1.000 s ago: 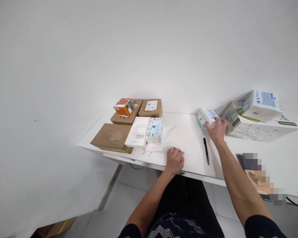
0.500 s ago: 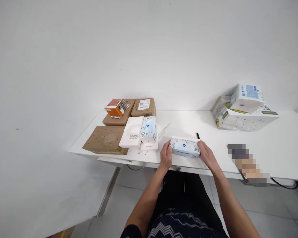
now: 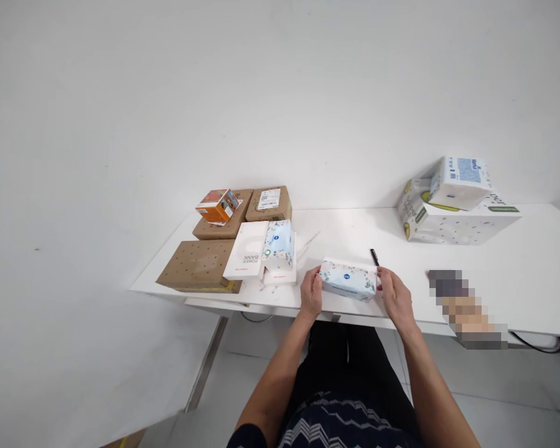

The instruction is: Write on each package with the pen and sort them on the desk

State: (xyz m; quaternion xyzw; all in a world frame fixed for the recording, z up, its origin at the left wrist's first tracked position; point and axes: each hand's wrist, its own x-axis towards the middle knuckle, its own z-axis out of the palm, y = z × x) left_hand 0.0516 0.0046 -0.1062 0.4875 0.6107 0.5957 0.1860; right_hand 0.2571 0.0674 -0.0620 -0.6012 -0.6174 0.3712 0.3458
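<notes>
I hold a tissue pack (image 3: 348, 279) between my two hands at the near edge of the white bench (image 3: 518, 274). My left hand (image 3: 312, 294) grips its left end, thumb on the near side, and my right hand (image 3: 396, 296) grips its right end, fingers curled around it. The pack lies lengthwise, level, its white and blue floral face toward me. Just behind it, a black pen (image 3: 374, 256) lies on the bench. To my left sit brown cardboard boxes (image 3: 200, 265), a white power bank box (image 3: 247, 257) and another tissue pack (image 3: 279, 244). Far right, a large printed tissue bundle (image 3: 452, 225) carries a white and blue pack (image 3: 462, 182) on top. Both forearms reach forward, wrists bent slightly inward.
</notes>
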